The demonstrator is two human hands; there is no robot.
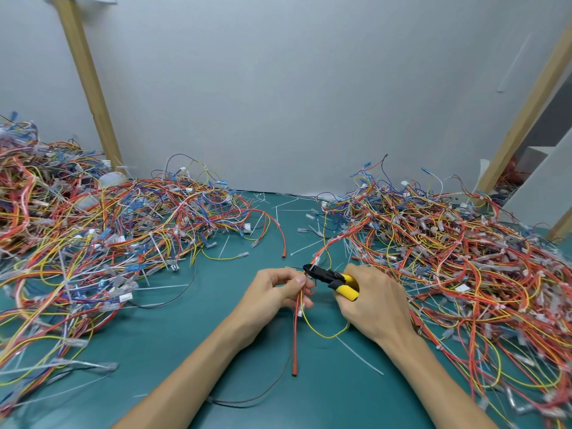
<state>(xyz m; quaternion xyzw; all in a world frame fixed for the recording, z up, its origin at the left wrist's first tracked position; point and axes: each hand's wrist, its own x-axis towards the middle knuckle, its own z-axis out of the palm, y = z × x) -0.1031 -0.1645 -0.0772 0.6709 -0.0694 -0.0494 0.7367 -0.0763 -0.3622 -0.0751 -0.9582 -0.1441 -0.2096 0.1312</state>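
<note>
Pinching wire bundle w/ left hand, right hand grip clenched round yellow cutters

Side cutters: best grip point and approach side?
Take the cutters by the yellow handles, from the right. They trail right and toward the person, while the black jaws point left at the wire bundle pinched in the left hand. The right hand grips them there.

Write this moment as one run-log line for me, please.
left hand: pinches wire bundle | right hand: grips yellow-handled cutters, tip at bundle | around: left wire pile, right wire pile on green mat
</note>
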